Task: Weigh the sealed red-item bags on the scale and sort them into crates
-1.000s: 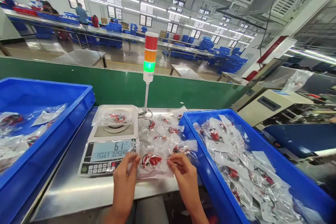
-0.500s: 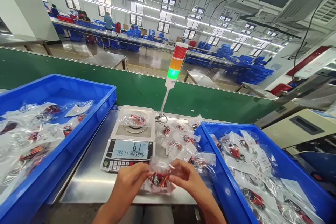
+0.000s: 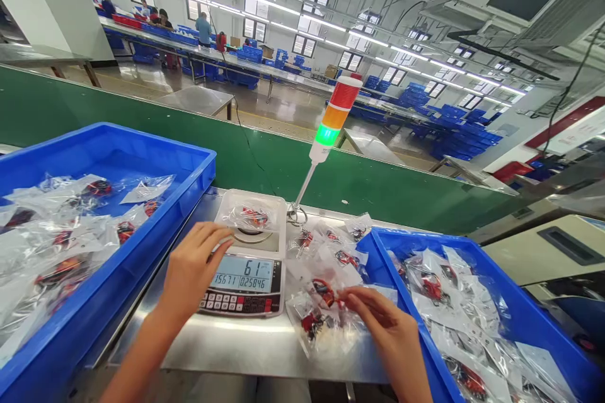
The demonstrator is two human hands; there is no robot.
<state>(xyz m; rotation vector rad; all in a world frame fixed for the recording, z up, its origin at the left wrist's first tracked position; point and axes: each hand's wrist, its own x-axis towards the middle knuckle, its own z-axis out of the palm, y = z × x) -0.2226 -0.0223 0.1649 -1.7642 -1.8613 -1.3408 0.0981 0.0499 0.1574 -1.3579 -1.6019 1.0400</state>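
My left hand [image 3: 195, 262] hovers open over the left side of a counting scale [image 3: 248, 267], fingers spread toward a clear bag with a red part [image 3: 249, 216] lying on the scale's pan. The display reads 61. My right hand [image 3: 384, 322] rests on the steel table with its fingers pinched on a clear bag of red parts [image 3: 316, 321]. More such bags [image 3: 331, 245] lie in a loose pile between the scale and the right bin.
A blue bin [image 3: 186, 186] on the left and another blue bin [image 3: 529, 321] on the right hold several bagged parts. A signal tower [image 3: 333, 116] lit green stands behind the scale, before a green belt [image 3: 142, 132]. People work at far benches.
My left hand let go of the bag and rose toward the scale pan. My right hand set the bag down on the table to the right. The view shifted left.
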